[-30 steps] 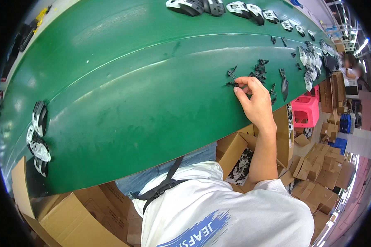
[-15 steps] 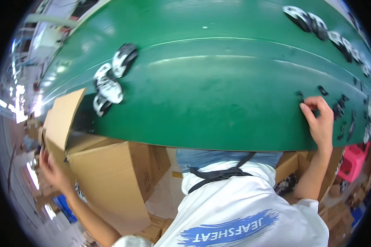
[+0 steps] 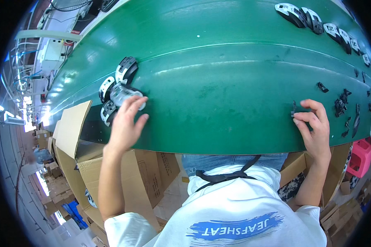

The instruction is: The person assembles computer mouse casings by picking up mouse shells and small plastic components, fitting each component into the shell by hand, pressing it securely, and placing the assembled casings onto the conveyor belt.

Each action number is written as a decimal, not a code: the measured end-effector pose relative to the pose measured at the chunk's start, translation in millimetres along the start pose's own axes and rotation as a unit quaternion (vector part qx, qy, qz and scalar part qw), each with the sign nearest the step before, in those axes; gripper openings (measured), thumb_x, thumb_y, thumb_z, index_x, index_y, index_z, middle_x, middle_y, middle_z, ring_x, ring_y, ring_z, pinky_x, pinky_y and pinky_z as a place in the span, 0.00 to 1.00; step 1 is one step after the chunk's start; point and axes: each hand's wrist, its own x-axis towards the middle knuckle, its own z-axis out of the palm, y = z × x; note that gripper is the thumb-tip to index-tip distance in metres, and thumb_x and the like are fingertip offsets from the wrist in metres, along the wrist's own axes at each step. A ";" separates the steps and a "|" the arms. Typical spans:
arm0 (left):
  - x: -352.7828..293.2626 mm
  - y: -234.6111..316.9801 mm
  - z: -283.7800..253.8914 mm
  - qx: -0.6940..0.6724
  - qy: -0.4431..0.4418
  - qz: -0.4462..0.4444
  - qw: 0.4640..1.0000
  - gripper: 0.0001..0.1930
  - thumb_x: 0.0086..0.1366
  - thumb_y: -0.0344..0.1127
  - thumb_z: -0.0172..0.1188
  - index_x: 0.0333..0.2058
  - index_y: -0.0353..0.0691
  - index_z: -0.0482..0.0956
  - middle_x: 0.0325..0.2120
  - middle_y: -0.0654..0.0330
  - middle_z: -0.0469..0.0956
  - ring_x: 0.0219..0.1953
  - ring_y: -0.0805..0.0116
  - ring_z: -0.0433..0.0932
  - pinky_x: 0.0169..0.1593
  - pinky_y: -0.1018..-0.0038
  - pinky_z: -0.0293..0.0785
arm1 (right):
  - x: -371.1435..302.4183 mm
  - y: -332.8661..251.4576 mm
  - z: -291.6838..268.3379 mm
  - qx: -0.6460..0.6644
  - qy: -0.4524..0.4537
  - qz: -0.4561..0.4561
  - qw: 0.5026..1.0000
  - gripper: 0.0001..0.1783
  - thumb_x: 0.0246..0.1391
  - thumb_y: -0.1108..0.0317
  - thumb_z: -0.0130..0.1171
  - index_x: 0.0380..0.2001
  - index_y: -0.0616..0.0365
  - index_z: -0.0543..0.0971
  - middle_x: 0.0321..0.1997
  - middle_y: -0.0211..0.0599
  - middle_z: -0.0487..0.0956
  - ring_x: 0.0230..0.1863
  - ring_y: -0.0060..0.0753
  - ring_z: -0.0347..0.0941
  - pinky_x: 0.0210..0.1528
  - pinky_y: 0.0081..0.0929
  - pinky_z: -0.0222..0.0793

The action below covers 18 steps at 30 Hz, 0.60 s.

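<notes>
My left hand (image 3: pixel 125 125) reaches over the left of the table, its fingers on a blurred white mouse shell (image 3: pixel 121 94). The thumb stands apart from the fingers, and part of the grip is hidden. Around this shell lie other black-and-white mouse shells: one beyond it (image 3: pixel 127 70), one to its left (image 3: pixel 106 89) and one nearer the edge (image 3: pixel 108 112). At the right, my right hand (image 3: pixel 315 123) pinches a small black plastic part (image 3: pixel 293 110) between thumb and fingers, just above the table.
The green table (image 3: pixel 210 103) spans the view. Small black parts (image 3: pixel 341 105) lie scattered right of my right hand. A row of mouse shells (image 3: pixel 313 20) curves along the far right. An open cardboard box (image 3: pixel 111 177) stands below the left edge; a pink stool (image 3: pixel 360 158) is at the right.
My left hand has come up from beside the cardboard box onto the mouse shells; the white one has shifted right. My right hand has moved slightly left with the small black part.
</notes>
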 end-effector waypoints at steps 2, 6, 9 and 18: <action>1.4 28.5 12.7 -0.020 0.031 0.038 0.999 0.26 0.64 0.27 0.73 0.61 0.41 0.82 0.56 0.51 0.82 0.57 0.46 0.80 0.63 0.58 0.77 | 8.6 -3.1 2.0 -0.024 -0.004 -0.028 0.999 0.12 0.50 0.79 0.75 0.38 0.58 0.87 0.44 0.38 0.86 0.46 0.42 0.83 0.46 0.38 0.77; -0.1 38.8 41.0 -0.071 0.191 0.051 0.978 0.17 0.67 0.25 0.70 0.54 0.35 0.84 0.43 0.54 0.84 0.49 0.54 0.82 0.55 0.62 0.78 | 20.9 -2.9 14.6 -0.012 -0.016 -0.084 0.996 0.11 0.51 0.76 0.76 0.39 0.56 0.87 0.40 0.36 0.87 0.40 0.42 0.83 0.45 0.38 0.77; 5.4 33.9 72.9 -0.241 0.217 -0.160 0.932 0.28 0.73 0.42 0.69 0.66 0.36 0.74 0.55 0.51 0.76 0.57 0.58 0.76 0.61 0.62 0.71 | 32.1 -8.1 25.5 -0.021 -0.027 -0.103 0.994 0.09 0.55 0.74 0.75 0.40 0.57 0.87 0.38 0.37 0.87 0.38 0.42 0.83 0.43 0.38 0.77; 53.4 70.1 83.5 -0.293 0.153 -0.082 0.940 0.61 0.58 0.45 0.83 0.82 0.43 0.51 0.70 0.51 0.70 0.73 0.50 0.63 0.77 0.53 0.55 | 33.1 -26.8 48.8 0.066 -0.071 -0.057 0.994 0.05 0.59 0.73 0.72 0.39 0.57 0.88 0.37 0.37 0.88 0.37 0.40 0.85 0.43 0.36 0.80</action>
